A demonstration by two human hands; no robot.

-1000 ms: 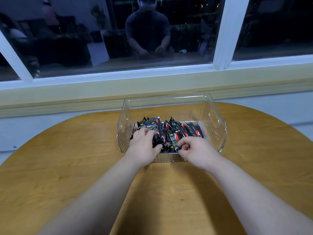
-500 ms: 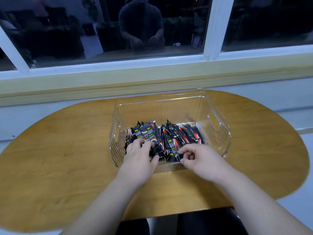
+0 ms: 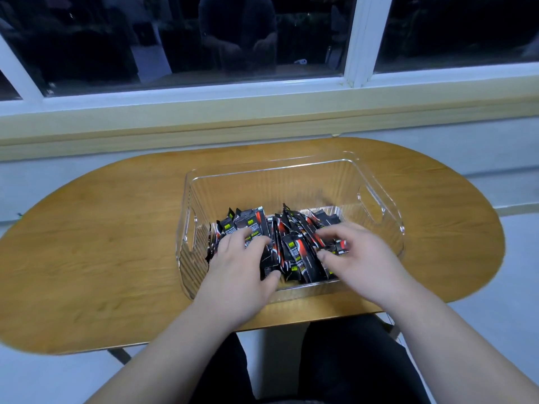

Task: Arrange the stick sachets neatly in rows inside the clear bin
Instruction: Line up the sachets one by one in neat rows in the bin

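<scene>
Nearside, left hand (image 3: 237, 268) and right hand (image 3: 363, 263) grip sachets (image 3: 294, 252); far bin (image 3: 271, 186) floor open.

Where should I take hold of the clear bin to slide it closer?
Probably by the handle cutouts in the short end walls of the clear bin: left cutout from the left, right cutout from the right. The far wall shows no such opening. First free the left hand and right hand, which hold sachets.
</scene>
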